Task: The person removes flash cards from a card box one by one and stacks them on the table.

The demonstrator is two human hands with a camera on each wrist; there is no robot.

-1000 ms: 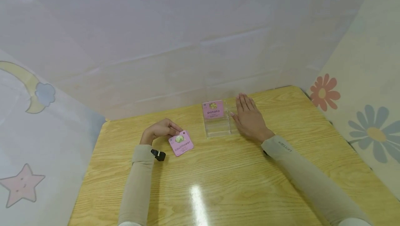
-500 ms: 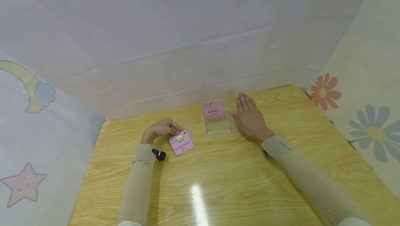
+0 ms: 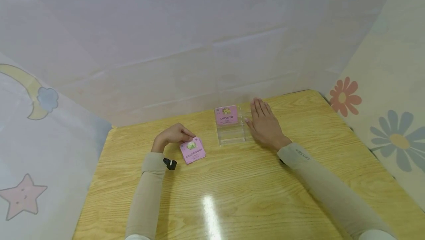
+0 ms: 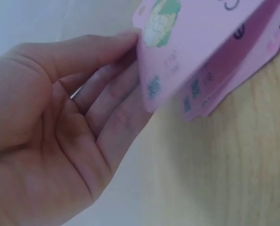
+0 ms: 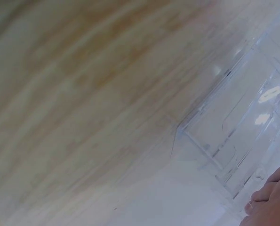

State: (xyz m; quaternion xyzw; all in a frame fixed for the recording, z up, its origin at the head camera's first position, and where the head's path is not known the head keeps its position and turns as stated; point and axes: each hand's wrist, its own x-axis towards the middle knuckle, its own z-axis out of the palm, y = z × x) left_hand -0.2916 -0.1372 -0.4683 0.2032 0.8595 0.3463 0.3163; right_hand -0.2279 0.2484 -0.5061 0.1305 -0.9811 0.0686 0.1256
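Observation:
My left hand (image 3: 173, 134) pinches a pink cauliflower flashcard (image 3: 194, 151) by its far edge, thumb on top. In the left wrist view, that cauliflower card (image 4: 182, 47) tilts up and apart from more pink cards (image 4: 243, 75) lying beneath it. A clear plastic holder (image 3: 231, 135) with compartments stands to the right. A potato flashcard (image 3: 227, 115) sits in its back left compartment. My right hand (image 3: 267, 127) lies with straight fingers along the holder's right side and covers part of it. Whether the palm presses the holder is hard to tell.
Everything rests on a wooden table (image 3: 232, 192) with a rounded far right corner. A pale fabric wall (image 3: 199, 59) rises behind its back edge. Printed side panels flank it, with a star (image 3: 24, 197) at left and flowers (image 3: 400, 140) at right.
My left hand has shifted very slightly away and to the right, still on the cauliflower flashcard. The right hand, the holder and the potato flashcard stay in place.

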